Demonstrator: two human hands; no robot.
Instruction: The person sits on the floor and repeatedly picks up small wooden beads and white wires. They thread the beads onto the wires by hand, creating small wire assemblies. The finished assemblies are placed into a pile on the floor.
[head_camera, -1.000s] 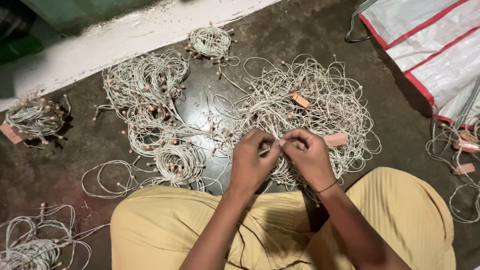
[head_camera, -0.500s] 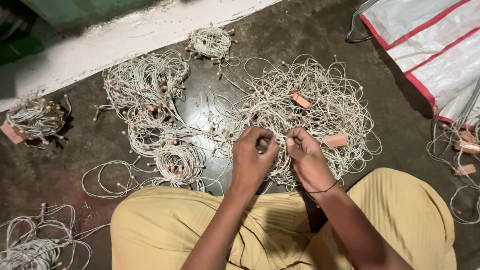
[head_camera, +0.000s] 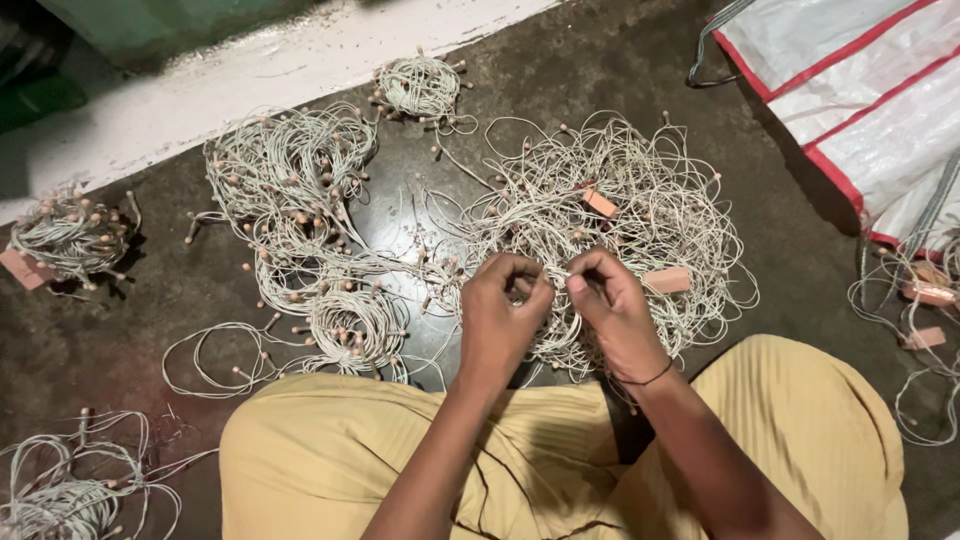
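Observation:
My left hand and my right hand meet over a big tangled pile of pale wire strings on the dark floor. Both hands pinch a strand of that wire between thumb and fingers, knuckles nearly touching. Small brown bulb caps dot the wires. A thin dark band circles my right wrist. My yellow-clad knees sit just below the hands.
Coiled wire bundles lie at left, far left, top and bottom left. Small pinkish blocks lie in the pile. A white sack with red stripes is at top right, a white curb behind.
My hands have drawn slightly closer together and lower over the pile, fingers working the same strand. The wire piles have not moved.

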